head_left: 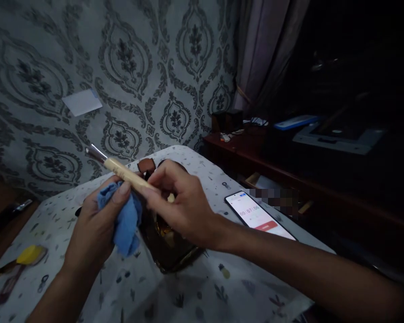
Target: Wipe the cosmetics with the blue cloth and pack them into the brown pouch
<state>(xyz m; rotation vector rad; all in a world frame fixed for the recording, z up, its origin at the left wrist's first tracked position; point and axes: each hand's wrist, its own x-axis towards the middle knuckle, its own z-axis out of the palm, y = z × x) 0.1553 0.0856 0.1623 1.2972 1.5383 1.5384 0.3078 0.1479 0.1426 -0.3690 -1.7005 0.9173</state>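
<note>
Patterned table (pixel 202 291) — both hands grip wooden-handled tool (pixel 121 169), blue cloth (pixel 126 220).

Tool (pixel 124 172): pale wooden handle, metal tip; held tilted, tip pointing up-left, pinched by right hand (pixel 185 211). Blue cloth (pixel 126 222): crumpled, pressed against the handle by left hand (pixel 94 229), hanging below.

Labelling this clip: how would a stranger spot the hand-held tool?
On the patterned table, above the brown box, the right hand and left hand meet. The tool is the pale wooden stick with a metal tip, not the blue cloth.
</note>
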